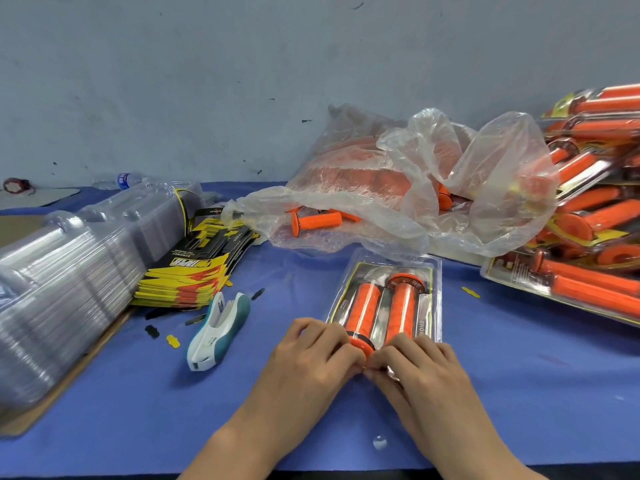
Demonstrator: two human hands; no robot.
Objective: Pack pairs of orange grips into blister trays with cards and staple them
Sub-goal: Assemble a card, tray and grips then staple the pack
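Two orange grips [362, 306] already lie side by side in a clear blister tray [438, 289], with a printed card [425, 317] showing beneath them. The pack sits on the blue table [519, 375] right in front of the person. Both hands are at its near end: the left hand [311, 355] and the right hand [420, 365] have their fingers curled, and their tips meet on the tray's near edge, pinching it as if to press it closed. So for this pack the filling looks done and the closing is under way. Whether any staple is in it cannot be told.

Stapling seems to be what is left, since the white and teal stapler [218, 330] lies untouched on the table just left of the hands.

Many finished packs [595, 209] are heaped at the right, so a good share of the job appears complete. Plenty remains, though. A thick stack of empty trays [69, 271] and a fanned stack of cards [194, 275] wait at the left, and a plastic bag [398, 188] at the back holds loose grips, one [317, 221] poking out of its mouth.
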